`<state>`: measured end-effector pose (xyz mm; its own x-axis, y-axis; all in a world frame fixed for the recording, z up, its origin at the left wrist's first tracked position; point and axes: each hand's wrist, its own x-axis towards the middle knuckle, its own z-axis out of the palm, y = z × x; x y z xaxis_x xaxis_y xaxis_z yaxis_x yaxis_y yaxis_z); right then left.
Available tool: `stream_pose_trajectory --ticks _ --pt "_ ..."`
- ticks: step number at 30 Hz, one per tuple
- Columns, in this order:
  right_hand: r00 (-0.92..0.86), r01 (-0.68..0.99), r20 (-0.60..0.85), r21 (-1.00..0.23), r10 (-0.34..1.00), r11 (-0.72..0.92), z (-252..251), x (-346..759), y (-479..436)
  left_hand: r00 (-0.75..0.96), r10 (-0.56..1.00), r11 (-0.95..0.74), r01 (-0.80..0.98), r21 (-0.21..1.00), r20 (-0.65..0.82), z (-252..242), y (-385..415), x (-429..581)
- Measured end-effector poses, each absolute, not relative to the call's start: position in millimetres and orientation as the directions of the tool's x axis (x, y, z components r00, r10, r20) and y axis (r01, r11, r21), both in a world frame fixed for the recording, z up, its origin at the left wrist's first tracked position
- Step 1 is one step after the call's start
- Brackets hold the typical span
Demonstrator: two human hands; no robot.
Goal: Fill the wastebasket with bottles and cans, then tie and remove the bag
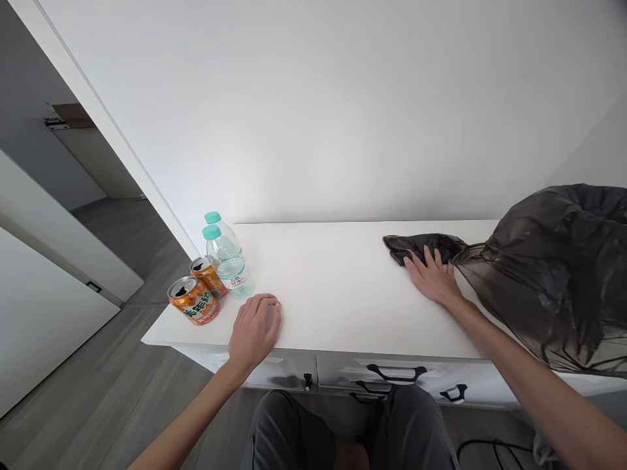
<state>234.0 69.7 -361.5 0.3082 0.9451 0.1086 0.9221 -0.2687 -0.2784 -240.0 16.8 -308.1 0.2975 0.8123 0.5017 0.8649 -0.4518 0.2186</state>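
My left hand (253, 329) rests on the white cabinet top (323, 287) near its front edge. Its fingers are bent a little, the thumb stands apart, and it holds nothing. Just beyond it are two clear plastic bottles with green caps; the nearer bottle (232, 271) carries a white label. Beside them stand two orange drink cans, the front can (193, 301) with its top opened. My right hand (434, 277) lies spread, fingertips on the flattened end of a black plastic bag (553, 274). The bag narrows to a bunched neck next to that hand and bulges out to the right.
A white wall (333, 117) rises behind the cabinet. Drawers with black handles (396, 374) face my knees (416, 418). To the left are a doorway and a white door (44, 313) over a grey floor. A black cable (490, 444) lies at the lower right.
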Motion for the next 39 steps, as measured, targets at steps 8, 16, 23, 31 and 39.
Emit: stream_pose_trajectory --ticks 8,16,23,31,39 --pt "0.091 0.980 0.334 -0.200 0.938 -0.024 -342.5 176.7 -17.6 0.310 0.785 -0.475 0.857 0.201 0.537 -308.6 11.9 -245.9" --pt "-0.054 0.998 0.767 0.029 0.640 0.050 -194.6 213.3 -110.8 0.320 0.750 -0.502 0.845 0.183 0.580 -311.1 10.0 -250.3" --pt "0.178 0.975 0.699 -0.033 0.692 -0.219 -174.4 306.8 -121.5 0.309 0.772 -0.487 0.850 0.203 0.556 -310.3 7.0 -254.5" --pt "0.217 0.975 0.649 -0.176 0.729 -0.133 -176.1 292.6 -115.5 0.314 0.761 -0.505 0.837 0.214 0.567 -313.9 5.1 -259.0" --pt "-0.014 0.968 0.646 -0.183 0.764 0.173 -160.6 192.5 -97.4 0.311 0.767 -0.502 0.835 0.224 0.561 -315.4 3.2 -261.4"
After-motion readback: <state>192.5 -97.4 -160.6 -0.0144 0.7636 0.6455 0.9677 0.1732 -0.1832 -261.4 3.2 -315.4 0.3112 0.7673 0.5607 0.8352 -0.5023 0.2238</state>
